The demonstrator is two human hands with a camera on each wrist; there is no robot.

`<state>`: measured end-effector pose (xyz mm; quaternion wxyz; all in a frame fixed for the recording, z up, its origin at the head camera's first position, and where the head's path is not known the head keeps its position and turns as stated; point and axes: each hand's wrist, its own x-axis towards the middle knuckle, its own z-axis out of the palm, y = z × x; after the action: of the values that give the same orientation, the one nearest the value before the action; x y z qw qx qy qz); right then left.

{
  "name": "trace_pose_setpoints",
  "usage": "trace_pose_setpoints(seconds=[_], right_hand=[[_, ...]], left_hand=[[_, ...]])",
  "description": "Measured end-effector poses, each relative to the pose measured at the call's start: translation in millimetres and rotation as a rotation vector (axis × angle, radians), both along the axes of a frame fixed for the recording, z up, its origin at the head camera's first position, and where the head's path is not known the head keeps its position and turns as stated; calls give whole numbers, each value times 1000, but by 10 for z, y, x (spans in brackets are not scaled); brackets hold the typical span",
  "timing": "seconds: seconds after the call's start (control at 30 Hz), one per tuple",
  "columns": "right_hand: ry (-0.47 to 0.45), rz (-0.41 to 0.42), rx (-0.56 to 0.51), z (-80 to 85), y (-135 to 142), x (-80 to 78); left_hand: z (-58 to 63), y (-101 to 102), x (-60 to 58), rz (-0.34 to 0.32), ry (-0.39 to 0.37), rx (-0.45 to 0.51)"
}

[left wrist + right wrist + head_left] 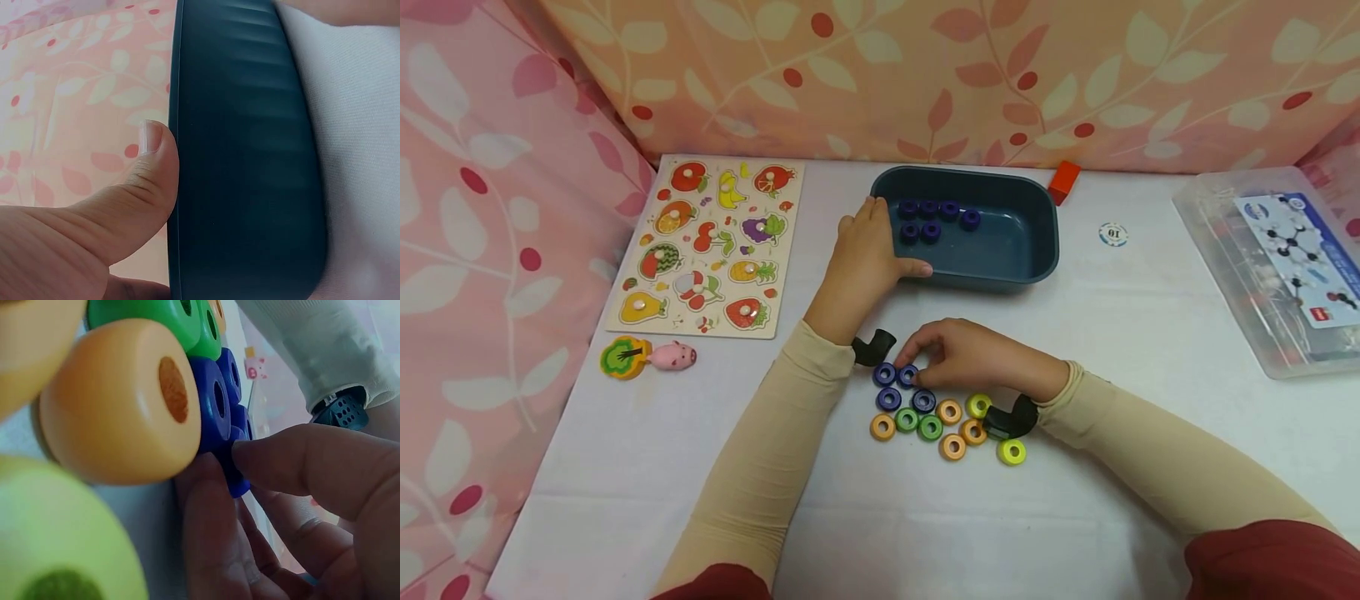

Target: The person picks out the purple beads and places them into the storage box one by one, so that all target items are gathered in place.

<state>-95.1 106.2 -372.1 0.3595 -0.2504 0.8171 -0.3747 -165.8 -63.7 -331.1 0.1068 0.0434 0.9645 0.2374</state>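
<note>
My left hand (pixel 867 250) holds the near left corner of a dark teal plastic tub (pixel 977 279). Its thumb (pixel 156 162) lies over the tub's rim in the left wrist view. Inside the tub are several dark blue ring beads (pixel 928 208). On the white cloth in front, my right hand (pixel 970 354) pinches a blue ring bead (pixel 236 478) between thumb and fingers. More blue beads (pixel 888 399) sit right beside it. Green beads (pixel 930 427), orange beads (pixel 952 447) and yellow beads (pixel 1011 452) lie grouped closer to me, partly under the right wrist.
At the left are a wooden fruit puzzle board (pixel 715 250), a tree piece (pixel 625 358) and a pink pig figure (pixel 672 356). Right of the tub stand a red block (pixel 1063 182) and a poker chip (pixel 1113 234). A clear plastic case (pixel 1285 275) lies far right. Patterned cloth walls the table's back.
</note>
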Motion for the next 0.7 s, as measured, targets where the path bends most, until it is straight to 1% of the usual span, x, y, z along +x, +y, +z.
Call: trace_pose_setpoints(seconds=[0.13,0.2,0.3,0.37,0.4,0.47,0.53,0.57,0.63,0.7], right_hand=[[-2,2,23,22,2,-10],[-4,8,35,75,21,-15],[-31,15,35,250,89,-39],[-45,3,16,423,164,-84],[-46,-17,11,518,208,-123],[-24,-84,20,699,298,-241],[-3,-177,15,810,387,-419],[8,-226,24,835,424,-524],[-9,-320,22,824,478,-752],[-62,-375,-2,741,498,-971]], left_hand=[[-8,-1,-3,1,0,4],[-4,1,-1,4,-3,7],[1,8,-2,8,-7,8],[6,15,-4,7,-8,3],[5,18,-6,8,-7,4],[3,18,-4,10,-2,5],[1,14,-1,14,-3,11],[-1,10,1,16,-3,18],[-8,2,5,19,-3,22],[-15,-5,9,23,-6,22]])
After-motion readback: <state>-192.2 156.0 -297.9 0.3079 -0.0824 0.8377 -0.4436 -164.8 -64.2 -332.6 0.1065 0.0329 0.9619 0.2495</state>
